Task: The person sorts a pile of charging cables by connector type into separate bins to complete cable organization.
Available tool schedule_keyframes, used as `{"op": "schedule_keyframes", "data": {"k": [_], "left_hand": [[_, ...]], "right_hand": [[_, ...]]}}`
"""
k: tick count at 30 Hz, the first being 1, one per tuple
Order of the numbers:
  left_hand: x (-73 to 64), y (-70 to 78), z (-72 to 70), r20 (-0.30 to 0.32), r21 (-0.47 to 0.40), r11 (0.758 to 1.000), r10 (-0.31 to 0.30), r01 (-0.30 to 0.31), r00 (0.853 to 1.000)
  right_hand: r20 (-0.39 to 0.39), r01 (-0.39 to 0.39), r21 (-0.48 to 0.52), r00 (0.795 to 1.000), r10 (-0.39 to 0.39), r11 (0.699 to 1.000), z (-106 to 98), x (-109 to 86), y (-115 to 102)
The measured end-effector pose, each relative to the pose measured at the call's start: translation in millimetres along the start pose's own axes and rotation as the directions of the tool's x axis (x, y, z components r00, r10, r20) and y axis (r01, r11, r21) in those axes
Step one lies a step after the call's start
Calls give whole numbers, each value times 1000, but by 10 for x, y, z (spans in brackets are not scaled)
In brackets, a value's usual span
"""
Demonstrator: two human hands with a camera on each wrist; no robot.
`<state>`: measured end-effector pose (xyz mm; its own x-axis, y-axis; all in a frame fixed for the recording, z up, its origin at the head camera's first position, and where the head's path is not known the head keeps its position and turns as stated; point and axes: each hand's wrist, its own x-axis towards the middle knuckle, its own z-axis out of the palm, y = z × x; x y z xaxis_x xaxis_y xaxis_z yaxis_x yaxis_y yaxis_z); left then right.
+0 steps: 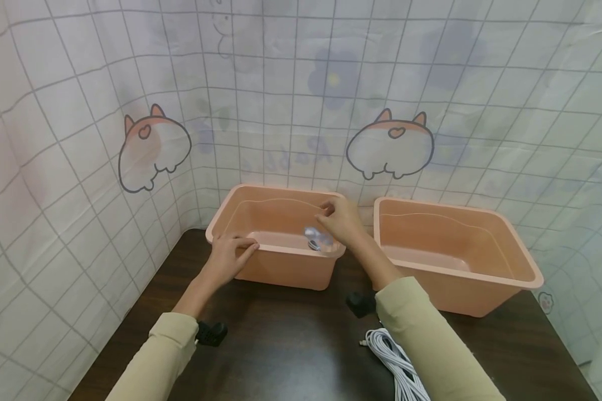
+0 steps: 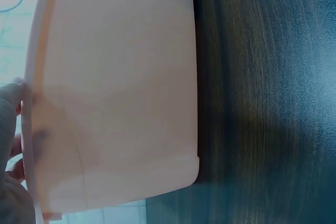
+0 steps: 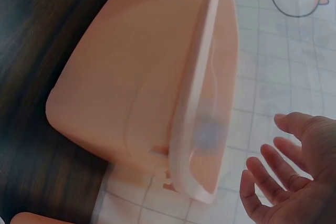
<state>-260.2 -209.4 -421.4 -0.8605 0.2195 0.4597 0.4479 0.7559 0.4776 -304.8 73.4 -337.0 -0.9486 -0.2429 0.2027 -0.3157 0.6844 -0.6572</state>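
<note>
A peach plastic bin (image 1: 286, 267) stands on the left of the dark table. My left hand (image 1: 228, 257) grips its front rim near the left corner; in the left wrist view the thumb (image 2: 14, 90) lies at the rim and other fingers are beyond it. Above the bin's right end is my right hand (image 1: 342, 220), its fingers loosely bent and holding nothing. Below that hand, inside the bin, is a small clear, bluish item with a whitish coil (image 1: 317, 239). It looks blurred in the right wrist view, so its kind cannot be told.
A second peach bin (image 1: 456, 284) stands to the right. A bundled white cable (image 1: 393, 356) lies on the dark wooden table (image 1: 286, 351) beside my right forearm. Grid-patterned cloth (image 1: 281, 83) with cartoon animals hangs behind and at both sides.
</note>
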Motion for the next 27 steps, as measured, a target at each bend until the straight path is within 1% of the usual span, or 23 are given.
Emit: {"op": "schedule_keyframes", "data": {"k": [4,7,13,15,19,24,27], "left_hand": [[-2,-8,21,-25,-19,1000,0,0,1000],[6,2,38,-40,-37,999,-5,3,999],[19,77,91,-99,-86,996,6,-15,995],[32,129,121,-119,-93,996,8,-19,993],[61,258,175,-143,-89,996,20,-33,989],[109,447,239,-145,-99,994,28,-43,989],[138,560,287,-134,-84,995,46,-57,990]], "right_hand": [[21,20,15,1000,-20,1000,7,-89,52],[17,47,20,999,-47,999,18,-159,128],[-52,100,13,994,-99,995,45,-317,282],[-77,109,10,991,-108,994,41,-387,321],[-123,102,28,988,-97,994,24,-539,405],[-161,104,48,982,-95,993,-2,-748,511],[-169,104,48,981,-94,993,-23,-884,567]]}}
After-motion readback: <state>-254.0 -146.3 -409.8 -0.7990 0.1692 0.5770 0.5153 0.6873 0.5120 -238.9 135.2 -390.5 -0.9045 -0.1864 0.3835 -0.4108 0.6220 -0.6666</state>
